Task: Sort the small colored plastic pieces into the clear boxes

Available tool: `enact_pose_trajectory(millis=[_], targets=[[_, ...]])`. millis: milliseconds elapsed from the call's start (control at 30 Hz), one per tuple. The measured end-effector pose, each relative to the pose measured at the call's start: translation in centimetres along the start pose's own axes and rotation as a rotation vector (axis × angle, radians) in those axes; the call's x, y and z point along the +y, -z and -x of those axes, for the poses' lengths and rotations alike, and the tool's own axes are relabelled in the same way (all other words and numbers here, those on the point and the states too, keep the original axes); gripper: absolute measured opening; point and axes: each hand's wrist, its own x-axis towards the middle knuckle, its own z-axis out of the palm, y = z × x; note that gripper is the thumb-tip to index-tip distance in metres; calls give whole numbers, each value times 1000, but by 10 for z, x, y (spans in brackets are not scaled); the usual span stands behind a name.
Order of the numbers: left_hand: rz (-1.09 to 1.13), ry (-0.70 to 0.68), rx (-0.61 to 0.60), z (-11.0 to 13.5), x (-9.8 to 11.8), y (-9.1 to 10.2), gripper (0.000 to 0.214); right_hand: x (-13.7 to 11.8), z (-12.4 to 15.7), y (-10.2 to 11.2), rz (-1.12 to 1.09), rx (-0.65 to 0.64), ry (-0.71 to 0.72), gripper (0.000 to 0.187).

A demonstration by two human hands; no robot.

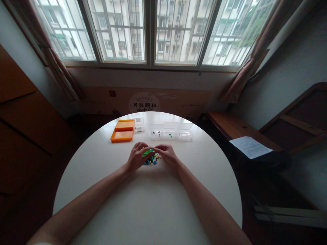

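Note:
Both my hands meet over the middle of a round white table [153, 204]. My left hand [136, 156] has its fingers curled round a green piece [148, 152]. My right hand [166, 154] is closed too, its fingertips pinched at the same green piece. Under and between the hands lies a small heap of coloured building bricks [152, 160], blue, yellow and green, partly hidden by the fingers.
An orange tray [123, 130] lies at the far left of the table. Beside it stand a small clear box [139, 125] and a row of open clear plastic boxes [170, 131] holding small parts. A wooden bench with a white paper [250, 147] is at the right.

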Motion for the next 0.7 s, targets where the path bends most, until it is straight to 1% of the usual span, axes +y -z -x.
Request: enact_pose_trajectory(millis=[133,467,700], targets=[[11,-4,7,1,-1,-1,18,-1,1,1,-5,-40,-22,25],[75,-32,19,3,-8,-4,15,-1,0,3,37,-63,-26,29],[150,5,17,4,-9,-7,17,-2,1,4,60,-79,-9,29]])
